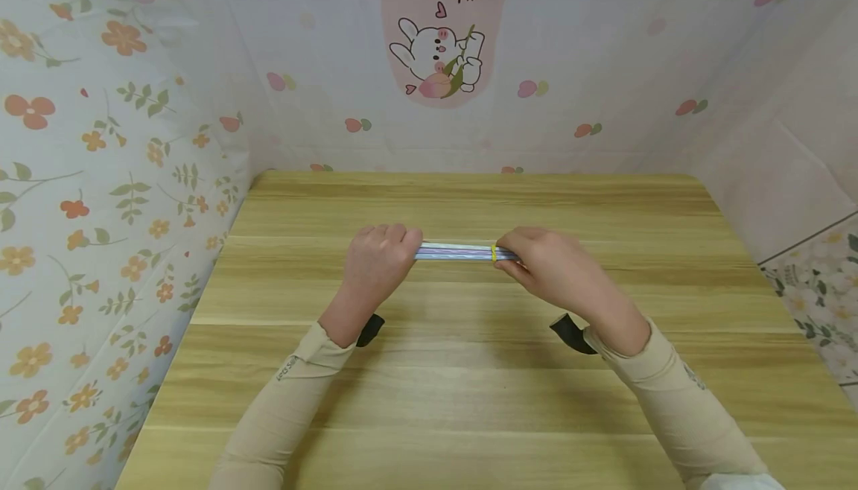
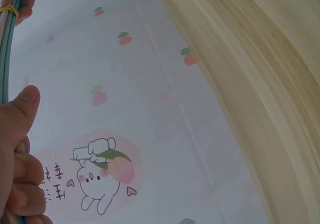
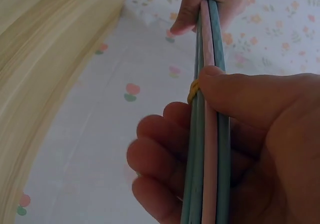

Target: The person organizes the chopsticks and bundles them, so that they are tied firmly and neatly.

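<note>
A bundle of slim, pencil-like sticks [image 1: 456,252] is held level above the table between both hands. In the right wrist view the sticks [image 3: 210,159] look pink and blue-green, lying side by side. A yellow rubber band [image 1: 494,252] circles the bundle near its right end. My left hand [image 1: 382,255] grips the left end, its fingers curled round and hiding that end. At the other end my right hand [image 1: 556,266] holds the sticks, thumb [image 3: 235,92] pressed on them beside the rubber band [image 3: 193,91] and fingers curled on the far side.
The wood-grain table [image 1: 429,401] lies below the hands. A white printed cloth [image 1: 322,51] with a rabbit picture hangs behind it, and a floral cloth [image 1: 100,214] hangs at left. Black strap-like pieces [image 1: 570,332] stick out by both wrists.
</note>
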A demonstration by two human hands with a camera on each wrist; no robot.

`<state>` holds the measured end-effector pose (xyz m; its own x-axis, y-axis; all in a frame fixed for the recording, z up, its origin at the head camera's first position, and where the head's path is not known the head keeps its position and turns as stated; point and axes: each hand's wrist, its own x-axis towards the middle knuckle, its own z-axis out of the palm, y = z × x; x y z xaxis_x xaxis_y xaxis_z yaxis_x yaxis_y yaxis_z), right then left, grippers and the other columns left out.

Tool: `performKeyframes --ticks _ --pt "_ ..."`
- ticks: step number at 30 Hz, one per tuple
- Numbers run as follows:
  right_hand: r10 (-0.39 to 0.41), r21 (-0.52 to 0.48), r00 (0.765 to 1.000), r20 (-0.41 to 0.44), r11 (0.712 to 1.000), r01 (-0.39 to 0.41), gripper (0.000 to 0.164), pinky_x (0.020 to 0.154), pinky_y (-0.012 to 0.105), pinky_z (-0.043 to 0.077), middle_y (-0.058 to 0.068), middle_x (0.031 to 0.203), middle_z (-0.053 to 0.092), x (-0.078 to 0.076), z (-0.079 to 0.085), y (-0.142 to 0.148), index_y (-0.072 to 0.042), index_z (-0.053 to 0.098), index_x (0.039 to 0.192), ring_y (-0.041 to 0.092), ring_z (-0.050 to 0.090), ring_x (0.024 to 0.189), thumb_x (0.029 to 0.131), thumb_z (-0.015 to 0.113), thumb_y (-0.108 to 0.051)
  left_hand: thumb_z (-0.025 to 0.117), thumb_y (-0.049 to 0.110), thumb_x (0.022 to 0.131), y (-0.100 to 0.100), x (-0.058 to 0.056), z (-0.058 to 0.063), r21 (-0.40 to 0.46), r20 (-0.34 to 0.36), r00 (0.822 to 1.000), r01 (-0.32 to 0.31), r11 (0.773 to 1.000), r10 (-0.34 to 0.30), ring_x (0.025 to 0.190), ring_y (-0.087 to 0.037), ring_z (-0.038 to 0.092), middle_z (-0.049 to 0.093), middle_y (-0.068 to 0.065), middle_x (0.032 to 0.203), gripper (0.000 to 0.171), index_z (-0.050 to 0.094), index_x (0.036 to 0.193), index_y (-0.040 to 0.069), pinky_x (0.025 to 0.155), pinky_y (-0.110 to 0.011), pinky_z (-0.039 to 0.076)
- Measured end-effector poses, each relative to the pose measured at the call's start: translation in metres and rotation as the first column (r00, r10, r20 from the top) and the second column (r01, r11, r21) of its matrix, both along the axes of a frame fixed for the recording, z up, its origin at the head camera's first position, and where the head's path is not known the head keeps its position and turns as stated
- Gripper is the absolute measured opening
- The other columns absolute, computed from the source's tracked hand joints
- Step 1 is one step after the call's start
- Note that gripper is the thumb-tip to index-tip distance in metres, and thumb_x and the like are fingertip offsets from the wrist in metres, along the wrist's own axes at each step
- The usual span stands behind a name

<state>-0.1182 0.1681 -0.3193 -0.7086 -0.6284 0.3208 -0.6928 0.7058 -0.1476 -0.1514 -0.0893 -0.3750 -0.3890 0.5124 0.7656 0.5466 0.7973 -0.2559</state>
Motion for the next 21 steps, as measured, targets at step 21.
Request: performKeyframes --ticks 21 --pt "0.032 -0.056 0.999 -0.005 0.998 -0.032 0.036 0.056 0.025 0.047 0.007 0.087 0.069 -0.007 -0.011 -0.005 -0.003 0.067 0.113 0.010 0.055 0.061 0.082 0.074 -0.020 0.049 -0.011 0.083 0.002 0.001 0.003 -0.007 -0.013 1.000 -0.008 1.000 0.008 0.045 -0.011 0.013 0.023 0.002 0.049 0.039 0.034 0.056 0.012 0.047 -0.024 0.011"
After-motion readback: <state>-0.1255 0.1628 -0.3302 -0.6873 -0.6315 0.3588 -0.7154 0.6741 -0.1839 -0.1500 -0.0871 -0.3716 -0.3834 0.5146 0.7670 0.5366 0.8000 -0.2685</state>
